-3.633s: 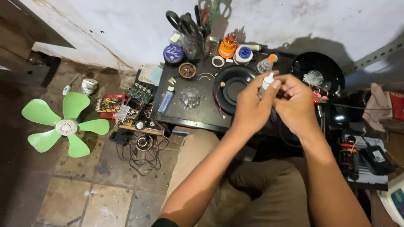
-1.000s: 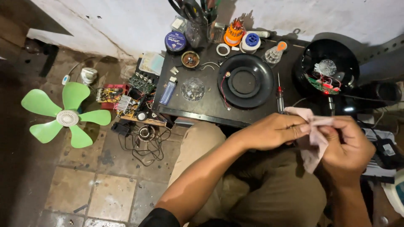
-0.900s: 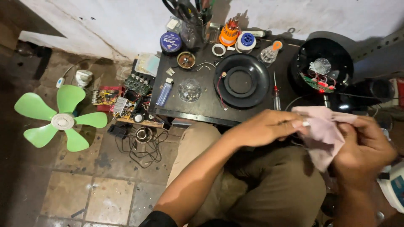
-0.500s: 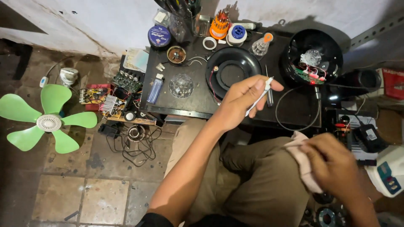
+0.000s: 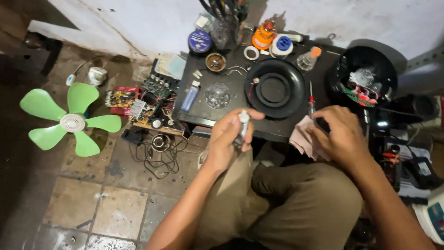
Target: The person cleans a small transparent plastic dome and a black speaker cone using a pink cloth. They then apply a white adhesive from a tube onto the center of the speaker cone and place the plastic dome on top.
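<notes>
A green fan blade (image 5: 70, 119) lies on the tiled floor (image 5: 115, 208). A black round dish (image 5: 274, 88) sits on the dark table (image 5: 203, 113), near a blue lighter (image 5: 190, 96) and an orange bottle (image 5: 264, 35).

A low dark table (image 5: 210, 115) stands against a pale wall at the top centre of the frame. On it lie a black ring-shaped fan housing (image 5: 274, 88) in the middle, a clear faceted dome (image 5: 217, 95) and a blue lighter (image 5: 190, 96) to its left, a round blue tin (image 5: 199, 41), a small brown bowl (image 5: 215, 62), a roll of white tape (image 5: 251, 53), and a red-handled screwdriver (image 5: 311, 101) towards the right. A pink cloth (image 5: 301, 137) rests at the table's front edge. On the tiled floor (image 5: 115, 203) at left lie a green fan blade (image 5: 70, 120), circuit boards (image 5: 138, 99) and tangled black wires (image 5: 159, 157).
</notes>
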